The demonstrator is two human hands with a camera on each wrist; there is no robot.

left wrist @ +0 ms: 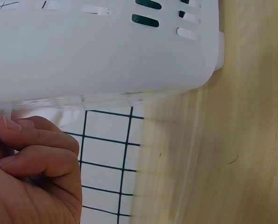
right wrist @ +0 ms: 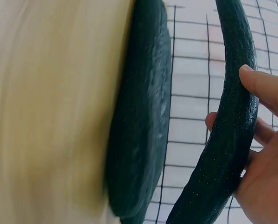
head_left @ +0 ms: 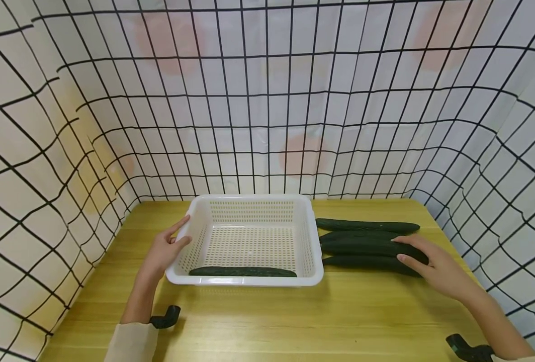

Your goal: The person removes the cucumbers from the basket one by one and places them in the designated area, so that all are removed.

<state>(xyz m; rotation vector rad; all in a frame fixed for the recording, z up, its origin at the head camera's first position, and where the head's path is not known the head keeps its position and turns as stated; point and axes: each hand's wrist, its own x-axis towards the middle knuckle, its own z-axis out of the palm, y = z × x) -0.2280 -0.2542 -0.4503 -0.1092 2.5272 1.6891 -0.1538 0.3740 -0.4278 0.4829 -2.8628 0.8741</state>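
Note:
A white plastic basket [head_left: 245, 282] with slotted walls stands mid-table, and one cucumber [head_left: 242, 272] lies along its near side. My left hand [head_left: 161, 251] holds the basket's left rim, thumb at the inner side; in the left wrist view, its fingers [left wrist: 40, 135] curl by the basket's edge. To the right, my right hand [head_left: 444, 274] grips a dark green, slightly curved cucumber [right wrist: 227, 126] between thumb and fingers. In the right wrist view this cucumber is apart from the others [right wrist: 139, 121]. Its far end is cut off by the frame.
Several more cucumbers, such as the farthest one [head_left: 367, 225], lie side by side right of the basket on the wooden table [head_left: 294, 322]. A black wire grid [head_left: 267, 100] over pale cloth encloses the back and both sides.

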